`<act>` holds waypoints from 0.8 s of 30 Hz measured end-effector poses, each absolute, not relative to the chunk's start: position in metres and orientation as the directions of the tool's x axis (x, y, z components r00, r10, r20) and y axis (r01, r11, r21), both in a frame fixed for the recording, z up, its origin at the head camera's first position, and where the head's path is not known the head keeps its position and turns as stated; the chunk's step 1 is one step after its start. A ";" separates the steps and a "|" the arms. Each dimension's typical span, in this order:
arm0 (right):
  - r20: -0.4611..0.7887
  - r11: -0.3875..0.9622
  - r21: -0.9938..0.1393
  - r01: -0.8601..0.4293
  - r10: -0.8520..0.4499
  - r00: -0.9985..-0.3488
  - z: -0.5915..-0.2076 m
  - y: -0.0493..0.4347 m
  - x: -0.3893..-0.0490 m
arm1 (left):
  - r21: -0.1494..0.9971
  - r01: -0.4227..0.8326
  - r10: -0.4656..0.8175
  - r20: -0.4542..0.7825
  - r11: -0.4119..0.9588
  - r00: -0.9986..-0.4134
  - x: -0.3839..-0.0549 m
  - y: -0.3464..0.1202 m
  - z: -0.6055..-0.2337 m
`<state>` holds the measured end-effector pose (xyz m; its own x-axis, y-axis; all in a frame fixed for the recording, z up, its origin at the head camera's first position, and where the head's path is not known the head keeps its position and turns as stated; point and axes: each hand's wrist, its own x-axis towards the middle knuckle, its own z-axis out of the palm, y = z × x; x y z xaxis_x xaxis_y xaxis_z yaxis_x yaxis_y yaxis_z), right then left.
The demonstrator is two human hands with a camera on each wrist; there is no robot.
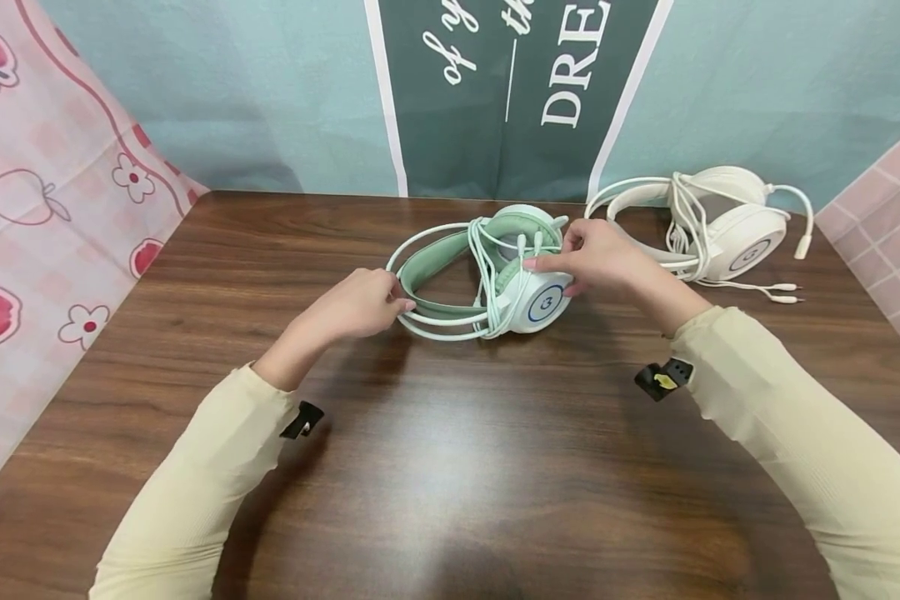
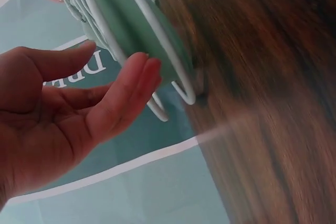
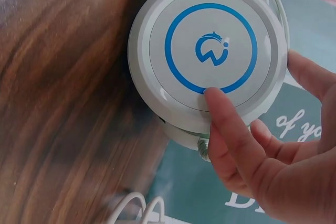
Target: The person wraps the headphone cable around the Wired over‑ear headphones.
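A white headset with green padding (image 1: pixel 441 265) lies on its side on the table, its white cable wound round the middle. My left hand (image 1: pixel 363 304) is at the headband end, thumb and fingers on either side of a white rail (image 2: pixel 152 24). At the other end, my right hand (image 1: pixel 603 258) holds an ear cup (image 3: pixel 210 51) by its edge, one fingertip on the face near a blue ring logo. Cable plugs (image 1: pixel 521 244) lie by the right thumb. The left wrist view shows the left hand (image 2: pixel 63 114) with its fingers bent and spread.
A second, all-white headset (image 1: pixel 742 242) with a microphone boom and loose plugs lies at the back right of the brown wooden table (image 1: pixel 450 450). Behind the table hangs a blue-green cloth (image 1: pixel 270 100) with lettering; a pink patterned cloth (image 1: pixel 60 217) hangs at the left.
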<state>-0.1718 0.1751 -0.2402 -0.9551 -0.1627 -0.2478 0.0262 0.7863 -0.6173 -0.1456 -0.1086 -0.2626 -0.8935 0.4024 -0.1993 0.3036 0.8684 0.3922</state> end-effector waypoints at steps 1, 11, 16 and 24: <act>-0.247 0.788 -0.615 0.028 -0.158 -0.956 -0.240 0.176 -0.173 | 0.400 0.297 0.399 -0.200 0.867 -0.895 -0.148 -0.107 -0.263; -0.283 0.754 -0.646 0.118 -0.094 -0.954 -0.239 0.187 -0.193 | 0.606 0.107 0.339 -0.283 0.788 -0.897 -0.185 -0.095 -0.270; -0.303 0.722 -0.677 0.143 -0.096 -0.948 -0.239 0.189 -0.205 | 0.787 -0.079 0.273 -0.304 0.612 -0.913 -0.204 -0.088 -0.276; -0.330 0.702 -0.689 0.179 -0.084 -0.940 -0.238 0.200 -0.221 | 0.816 -0.092 0.224 -0.263 0.571 -0.938 -0.224 -0.070 -0.283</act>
